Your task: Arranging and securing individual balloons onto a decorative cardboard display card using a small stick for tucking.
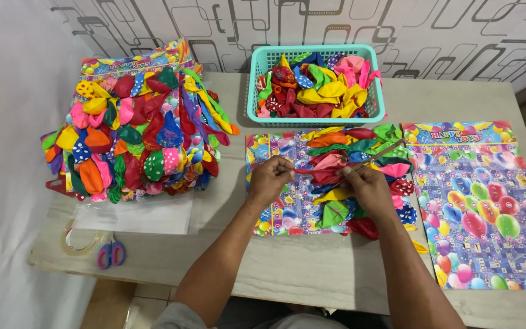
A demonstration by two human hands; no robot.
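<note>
My left hand (270, 178) pinches the neck end of a red balloon (327, 173) over a colourful printed card (278, 210) at the table's middle. A thin brown stick (380, 155) is gripped in my right hand (366, 186), which also touches the same balloon. A row of deflated balloons (360, 143) in mixed colours lies across the card's right half, under and beyond my right hand.
A teal basket (377, 91) of loose balloons stands behind the card. A tall stack of finished balloon cards (135, 131) sits at the left. Another printed card (482, 207) lies at the right. Tape roll (80, 240), purple scissors (111, 254) and clear plastic sleeves (138, 216) lie front left.
</note>
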